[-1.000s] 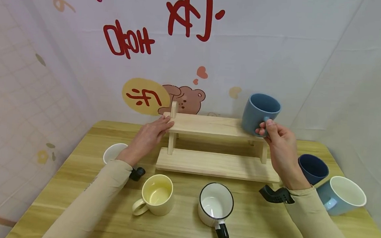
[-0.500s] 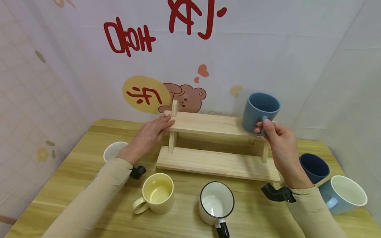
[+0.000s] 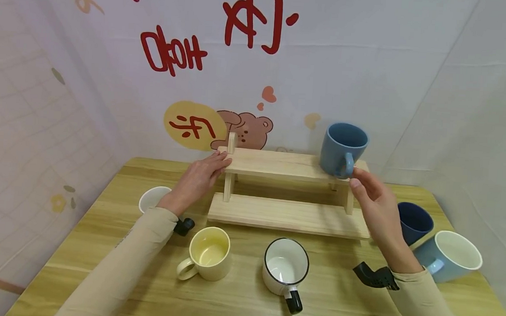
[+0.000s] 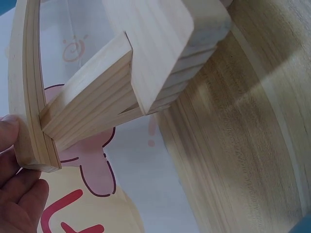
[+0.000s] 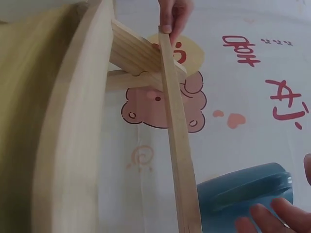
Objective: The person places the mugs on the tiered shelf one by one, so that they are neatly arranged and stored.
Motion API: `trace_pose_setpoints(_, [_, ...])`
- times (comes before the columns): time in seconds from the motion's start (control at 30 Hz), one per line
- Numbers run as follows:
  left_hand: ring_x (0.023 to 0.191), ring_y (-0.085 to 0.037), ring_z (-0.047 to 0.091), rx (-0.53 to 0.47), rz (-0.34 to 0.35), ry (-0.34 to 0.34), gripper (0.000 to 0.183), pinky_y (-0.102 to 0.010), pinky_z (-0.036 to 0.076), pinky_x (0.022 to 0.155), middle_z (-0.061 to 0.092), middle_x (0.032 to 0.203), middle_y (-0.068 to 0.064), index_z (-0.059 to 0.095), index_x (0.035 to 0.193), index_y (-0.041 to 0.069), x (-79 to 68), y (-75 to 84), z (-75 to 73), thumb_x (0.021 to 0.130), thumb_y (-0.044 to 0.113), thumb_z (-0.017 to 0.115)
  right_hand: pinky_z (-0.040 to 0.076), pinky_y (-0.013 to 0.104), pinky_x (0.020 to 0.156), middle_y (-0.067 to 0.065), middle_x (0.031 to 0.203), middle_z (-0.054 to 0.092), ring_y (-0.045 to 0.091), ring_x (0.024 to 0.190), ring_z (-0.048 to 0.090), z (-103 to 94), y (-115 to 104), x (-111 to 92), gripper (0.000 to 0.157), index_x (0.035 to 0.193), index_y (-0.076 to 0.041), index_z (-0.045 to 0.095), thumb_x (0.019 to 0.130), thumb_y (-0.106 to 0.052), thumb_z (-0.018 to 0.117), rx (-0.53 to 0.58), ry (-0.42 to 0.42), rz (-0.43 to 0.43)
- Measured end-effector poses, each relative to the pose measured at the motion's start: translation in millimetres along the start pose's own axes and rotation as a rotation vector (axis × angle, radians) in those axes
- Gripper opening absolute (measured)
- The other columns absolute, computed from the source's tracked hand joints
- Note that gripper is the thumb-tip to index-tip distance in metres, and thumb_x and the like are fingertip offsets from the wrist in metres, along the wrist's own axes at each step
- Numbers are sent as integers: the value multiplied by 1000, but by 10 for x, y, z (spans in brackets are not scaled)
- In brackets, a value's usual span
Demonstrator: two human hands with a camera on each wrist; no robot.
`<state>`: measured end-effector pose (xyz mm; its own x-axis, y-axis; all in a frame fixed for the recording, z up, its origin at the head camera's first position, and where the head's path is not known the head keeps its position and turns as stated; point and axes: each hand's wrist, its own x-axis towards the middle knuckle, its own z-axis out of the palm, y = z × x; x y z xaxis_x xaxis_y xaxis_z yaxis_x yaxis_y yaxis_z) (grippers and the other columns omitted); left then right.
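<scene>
A blue mug (image 3: 339,151) stands upright on the right end of the upper board of a two-tier wooden shelf (image 3: 274,163), its handle facing the front. Just off that handle is my right hand (image 3: 379,209), its fingers loosely bent and holding nothing. In the right wrist view those fingers (image 5: 262,217) show apart beside the mug (image 5: 228,201). My left hand (image 3: 196,181) holds the left end of the upper board. The left wrist view has the thumb (image 4: 8,130) on one face of the board and fingers on the other side.
In front of the shelf stand a yellow mug (image 3: 216,267) and a white mug with a black rim (image 3: 278,275). A white cup (image 3: 149,199) is partly behind the left forearm. At right are a navy cup (image 3: 414,226) and a light blue mug (image 3: 446,266).
My right hand has let go of the blue mug's handle and drawn slightly down and right. The mug stays on the upper board. The left hand keeps its place.
</scene>
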<state>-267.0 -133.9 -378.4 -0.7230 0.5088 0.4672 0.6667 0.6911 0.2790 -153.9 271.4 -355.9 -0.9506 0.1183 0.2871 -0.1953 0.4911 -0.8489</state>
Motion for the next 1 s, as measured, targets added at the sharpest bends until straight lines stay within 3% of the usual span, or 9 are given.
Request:
trace_pose_setpoints(0.1, [138, -38, 52, -4, -5, -5, 34, -54, 42, 113, 59, 145, -19, 68, 135, 0, -9, -15, 4, 101, 1, 64, 45, 7, 95, 10, 147, 60, 13, 135, 55, -14, 28, -141, 45, 148, -12, 56, 108, -32, 57, -43, 16, -25])
trace_pose_setpoints(0.3, [141, -36, 49, -12, -40, -17, 34, -53, 40, 115, 57, 147, -17, 67, 136, 1, -4, -43, -15, 103, 2, 62, 45, 6, 93, 4, 137, 66, -5, 123, 57, -3, 47, -419, 34, 140, -8, 63, 107, -20, 60, -43, -20, -101])
trace_pose_setpoints(0.5, [140, -36, 50, -5, -32, -22, 35, -53, 41, 115, 57, 147, -17, 66, 137, 1, -2, -57, -12, 103, 2, 62, 50, 10, 91, 3, 130, 70, -4, 117, 61, 29, 57, -650, 27, 132, -11, 69, 106, -12, 61, -55, -111, -134])
trace_pose_setpoints(0.67, [140, -37, 50, -1, -22, -18, 36, -55, 42, 114, 57, 148, -18, 66, 138, 1, 4, -55, -1, 102, 2, 62, 54, 16, 87, -1, 124, 72, 2, 113, 64, 26, 78, -818, 26, 128, -19, 72, 106, -12, 61, -92, -234, -144])
trace_pose_setpoints(0.83, [141, -36, 50, -5, -22, -17, 35, -53, 40, 115, 56, 148, -18, 66, 138, 1, 14, -46, 8, 103, 2, 62, 54, 24, 91, -11, 122, 72, 5, 115, 64, 36, 119, -971, 28, 125, -24, 73, 105, -10, 61, -128, -366, -162])
trace_pose_setpoints(1.0, [140, -36, 51, -14, -7, 4, 33, -51, 40, 116, 57, 147, -18, 67, 136, 1, 14, -30, 24, 103, 3, 61, 51, 23, 97, -13, 121, 73, 7, 118, 64, 69, 172, -1095, 28, 124, -21, 74, 104, -7, 61, -71, -462, -152])
